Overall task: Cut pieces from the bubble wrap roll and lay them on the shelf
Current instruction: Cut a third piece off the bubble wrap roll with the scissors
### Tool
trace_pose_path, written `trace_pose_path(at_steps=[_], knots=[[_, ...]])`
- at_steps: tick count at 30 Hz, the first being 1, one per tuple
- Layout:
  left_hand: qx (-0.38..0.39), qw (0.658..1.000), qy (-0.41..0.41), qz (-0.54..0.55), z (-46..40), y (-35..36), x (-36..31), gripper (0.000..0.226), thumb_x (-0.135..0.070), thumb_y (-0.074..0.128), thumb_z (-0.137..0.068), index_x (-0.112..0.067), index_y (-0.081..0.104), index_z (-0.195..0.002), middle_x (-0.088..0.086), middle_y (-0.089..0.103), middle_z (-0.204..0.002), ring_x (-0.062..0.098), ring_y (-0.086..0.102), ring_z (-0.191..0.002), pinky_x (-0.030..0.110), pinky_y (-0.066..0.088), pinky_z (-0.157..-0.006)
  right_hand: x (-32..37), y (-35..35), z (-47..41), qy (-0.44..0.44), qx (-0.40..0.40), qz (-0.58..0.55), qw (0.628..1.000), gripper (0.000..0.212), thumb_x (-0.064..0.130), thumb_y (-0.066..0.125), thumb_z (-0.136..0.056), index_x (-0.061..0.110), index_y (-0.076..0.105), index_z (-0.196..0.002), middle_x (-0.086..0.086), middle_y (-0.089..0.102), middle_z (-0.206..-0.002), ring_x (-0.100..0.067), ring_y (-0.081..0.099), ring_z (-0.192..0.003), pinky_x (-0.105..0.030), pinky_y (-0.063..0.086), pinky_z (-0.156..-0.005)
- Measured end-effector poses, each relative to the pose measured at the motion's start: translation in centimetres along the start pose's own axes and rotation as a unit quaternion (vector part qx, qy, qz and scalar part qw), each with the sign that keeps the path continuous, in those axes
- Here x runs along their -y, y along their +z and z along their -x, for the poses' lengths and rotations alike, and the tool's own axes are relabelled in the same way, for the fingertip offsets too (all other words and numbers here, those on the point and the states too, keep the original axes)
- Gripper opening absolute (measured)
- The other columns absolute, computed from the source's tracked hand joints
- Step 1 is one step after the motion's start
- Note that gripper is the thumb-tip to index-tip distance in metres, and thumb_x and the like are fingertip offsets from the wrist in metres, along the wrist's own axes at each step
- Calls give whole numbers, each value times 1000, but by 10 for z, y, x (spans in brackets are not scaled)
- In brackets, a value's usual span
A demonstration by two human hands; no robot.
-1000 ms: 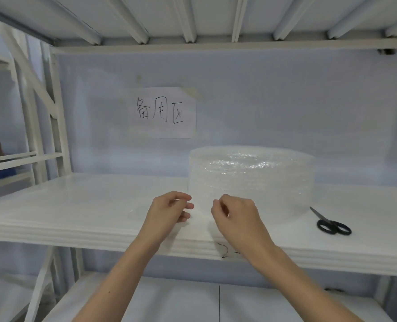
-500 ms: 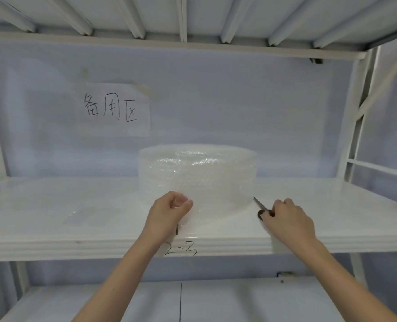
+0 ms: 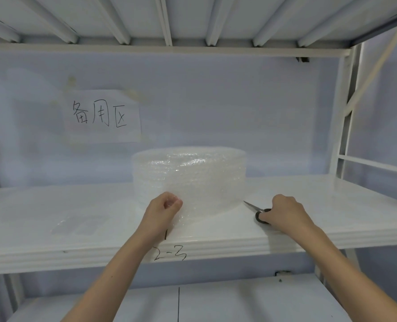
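- On the white shelf (image 3: 308, 205), at the middle, stands the bubble wrap roll (image 3: 190, 180), upright on its flat end, close to the back wall.
- At the front left of the roll, the left hand (image 3: 161, 213) is curled into a loose fist. Its fingers (image 3: 169, 201) and thumb pinch the loose end of the wrap, so the fingers are closed narrow on the sheet.
- From this pinch a clear sheet of the wrap hangs down toward the shelf, in front of the roll and touching it.
- Right of the roll, the right hand (image 3: 285, 214) lies over the scissors (image 3: 259, 212), which rest on the shelf. Its fingers are curled down on the black handles; one handle loop shows just left of the hand.
- I cannot tell if the fingers pass through the loops, because the hand hides them.
- Pointing to the bottom right edge of the roll, the metal blades look closed together, and the tip is just beside the roll.
- At the left part of the shelf lies a flat clear piece of wrap (image 3: 74, 225), well apart from the roll; it is faint and its edges are hard to see.
- Behind the roll, on the wall, hangs a paper sign (image 3: 102, 116) with handwritten characters.
- On the front edge of the shelf, under the left wrist, is a handwritten mark (image 3: 169, 254) reading "2-3".
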State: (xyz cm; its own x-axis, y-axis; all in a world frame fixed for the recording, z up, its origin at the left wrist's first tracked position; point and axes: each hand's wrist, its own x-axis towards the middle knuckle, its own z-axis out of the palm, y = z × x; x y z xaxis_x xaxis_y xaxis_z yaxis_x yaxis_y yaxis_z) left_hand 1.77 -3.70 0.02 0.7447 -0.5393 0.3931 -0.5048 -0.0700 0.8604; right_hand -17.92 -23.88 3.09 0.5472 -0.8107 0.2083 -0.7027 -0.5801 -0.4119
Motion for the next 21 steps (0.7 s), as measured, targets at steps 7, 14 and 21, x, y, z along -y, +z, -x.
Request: trace_pose_path(at_steps=[7, 14, 21], knots=[[-15, 1000, 3, -8, -5, 0, -4, 9, -24, 61, -92, -22, 59, -84, -5, 62, -83, 14, 56, -70, 28, 43, -66, -8, -7, 18, -12, 80, -294, 952, 37, 23, 69, -84, 6, 56, -55, -2, 55, -52, -15, 63, -45, -23, 52, -55], [41, 996, -33, -69, 2, 3, -7, 11, -33, 70, -83, -25, 69, -91, 0, 76, -86, 17, 70, -75, 32, 54, -75, 7, 8, 42, 24, 206, -487, 848, 25, 21, 69, -87, -4, 70, -85, -13, 67, -75, -18, 62, -57, -24, 57, -55], [59, 997, -36, -39, 12, 4, -17, 14, -23, 64, -89, -17, 74, -80, -7, 77, -78, 10, 59, -64, 21, 44, -58, 19, 17, 72, 1, 325, -551, 768, 27, 21, 73, -79, -4, 72, -91, -12, 70, -85, -13, 65, -62, -20, 54, -48]])
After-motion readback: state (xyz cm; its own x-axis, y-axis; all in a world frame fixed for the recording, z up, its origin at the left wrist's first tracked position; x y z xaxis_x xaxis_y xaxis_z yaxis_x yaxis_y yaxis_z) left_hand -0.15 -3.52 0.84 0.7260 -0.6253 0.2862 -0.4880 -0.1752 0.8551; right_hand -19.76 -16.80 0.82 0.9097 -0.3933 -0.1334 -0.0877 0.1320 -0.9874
